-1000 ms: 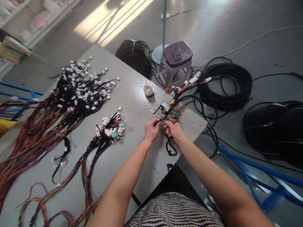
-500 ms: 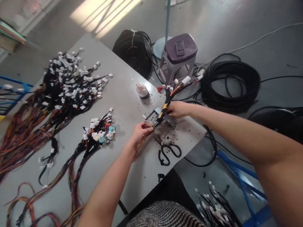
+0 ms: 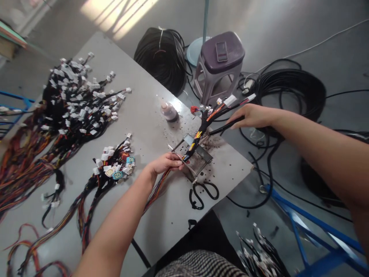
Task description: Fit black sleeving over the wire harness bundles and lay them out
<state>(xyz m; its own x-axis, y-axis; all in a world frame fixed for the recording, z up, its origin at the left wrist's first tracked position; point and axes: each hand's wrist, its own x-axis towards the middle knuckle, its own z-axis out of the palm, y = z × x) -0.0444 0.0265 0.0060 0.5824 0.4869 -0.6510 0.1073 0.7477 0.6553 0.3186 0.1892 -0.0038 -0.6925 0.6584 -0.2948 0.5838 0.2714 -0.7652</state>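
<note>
Taped wire harness [image 3: 196, 139], stained metal plate [image 3: 201, 153]

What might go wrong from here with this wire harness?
The wire harness in the right hand might swing into the small bottle and tip it. Wires trailing from the left hand could snag the connector bundle. The black-handled scissors, close to the table edge, could get knocked off.

Bright daylight; slatted patch of sunlight [image 3: 115, 17] on glossy grey concrete floor [image 3: 288, 34], upper left. Soft shadows, mild glare, wide-angle edges bowed.
</note>
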